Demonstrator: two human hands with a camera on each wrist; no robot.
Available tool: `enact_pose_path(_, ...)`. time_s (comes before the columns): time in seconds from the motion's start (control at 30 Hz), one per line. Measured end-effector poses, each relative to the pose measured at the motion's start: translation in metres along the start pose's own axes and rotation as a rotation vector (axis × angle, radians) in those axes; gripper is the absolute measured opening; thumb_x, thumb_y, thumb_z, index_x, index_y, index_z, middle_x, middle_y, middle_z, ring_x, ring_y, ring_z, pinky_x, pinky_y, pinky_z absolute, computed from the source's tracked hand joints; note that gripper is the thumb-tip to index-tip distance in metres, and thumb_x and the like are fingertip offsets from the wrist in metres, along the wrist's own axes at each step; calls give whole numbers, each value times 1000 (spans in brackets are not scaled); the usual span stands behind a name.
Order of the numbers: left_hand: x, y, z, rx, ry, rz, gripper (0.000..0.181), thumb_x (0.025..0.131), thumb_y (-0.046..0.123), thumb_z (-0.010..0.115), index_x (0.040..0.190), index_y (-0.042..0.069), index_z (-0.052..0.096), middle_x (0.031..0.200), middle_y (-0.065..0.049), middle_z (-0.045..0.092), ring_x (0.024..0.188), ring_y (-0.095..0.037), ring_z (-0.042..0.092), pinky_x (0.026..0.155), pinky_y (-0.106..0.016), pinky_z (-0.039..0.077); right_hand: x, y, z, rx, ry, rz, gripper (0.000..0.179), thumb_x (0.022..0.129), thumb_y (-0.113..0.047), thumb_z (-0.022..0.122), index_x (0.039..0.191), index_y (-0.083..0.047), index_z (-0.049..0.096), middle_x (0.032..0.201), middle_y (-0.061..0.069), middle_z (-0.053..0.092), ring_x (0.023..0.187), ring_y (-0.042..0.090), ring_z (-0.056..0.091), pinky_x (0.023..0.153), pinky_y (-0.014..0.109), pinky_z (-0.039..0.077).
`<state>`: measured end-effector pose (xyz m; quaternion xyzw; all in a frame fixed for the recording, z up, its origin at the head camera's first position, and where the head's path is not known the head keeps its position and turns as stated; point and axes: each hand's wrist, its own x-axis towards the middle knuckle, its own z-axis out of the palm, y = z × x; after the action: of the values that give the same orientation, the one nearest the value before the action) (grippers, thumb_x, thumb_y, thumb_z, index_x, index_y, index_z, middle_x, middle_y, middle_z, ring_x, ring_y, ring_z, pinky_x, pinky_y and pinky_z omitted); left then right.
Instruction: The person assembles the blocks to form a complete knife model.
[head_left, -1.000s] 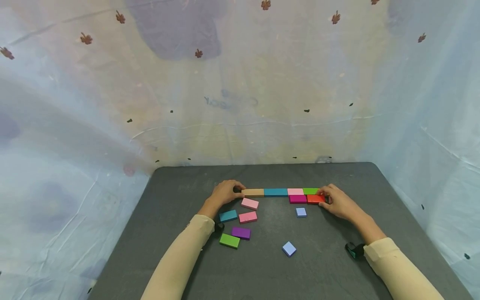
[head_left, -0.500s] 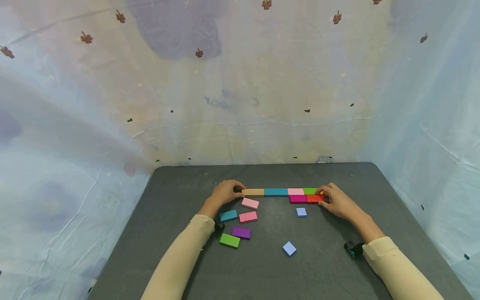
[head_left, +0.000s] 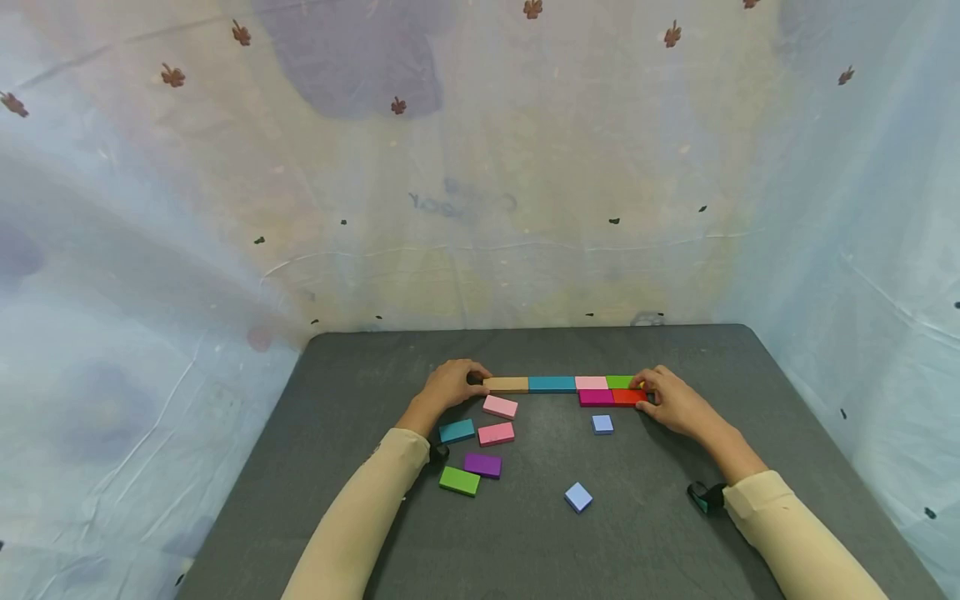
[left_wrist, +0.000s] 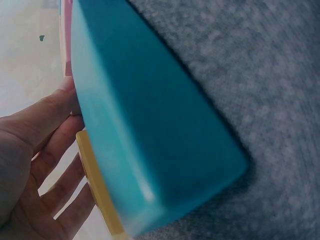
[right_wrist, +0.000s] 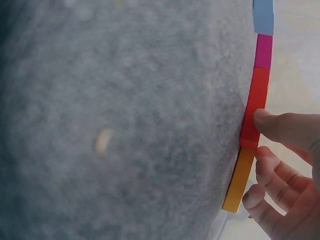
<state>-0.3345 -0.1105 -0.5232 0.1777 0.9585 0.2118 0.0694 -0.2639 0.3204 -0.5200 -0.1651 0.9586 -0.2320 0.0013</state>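
My left hand [head_left: 447, 383] holds the left end of a tan block [head_left: 507, 386], thumb on the near side and fingers behind. The tan block starts a straight row with a blue block [head_left: 552, 385], a pale pink block [head_left: 591, 383] and a green block [head_left: 618, 382]. Against the row's near side lie a magenta block [head_left: 596, 398] and a red block [head_left: 628, 398]. My right hand [head_left: 678, 404] grips the red block's right end. In the right wrist view its thumb touches the red block, while the fingers reach an orange-yellow block [right_wrist: 239, 180], mostly hidden in the head view.
Near the left forearm lie two pink blocks, a teal block [head_left: 457, 431], a purple block [head_left: 482, 466] and a green block [head_left: 459, 482]. Two light blue square blocks sit closer to the right arm. A dark grey table [head_left: 525, 550] meets a pale sheet [head_left: 487, 275] behind.
My right hand has slid slightly left, and the red block has shifted left with it against the magenta block. The left hand and loose blocks stay in place.
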Motion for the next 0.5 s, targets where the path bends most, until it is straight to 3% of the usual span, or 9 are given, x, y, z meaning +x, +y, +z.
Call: enact_pose_path(0.5,2,-1,1,-7,-11,-16,31,99,33,81,128,24,80,125,1,76,123,-26,66,109,-55,50,-1,-2,1,11,4,13,24,97,-8,80,119,-4,71,112,15,62,90,24,59,78,45,54)
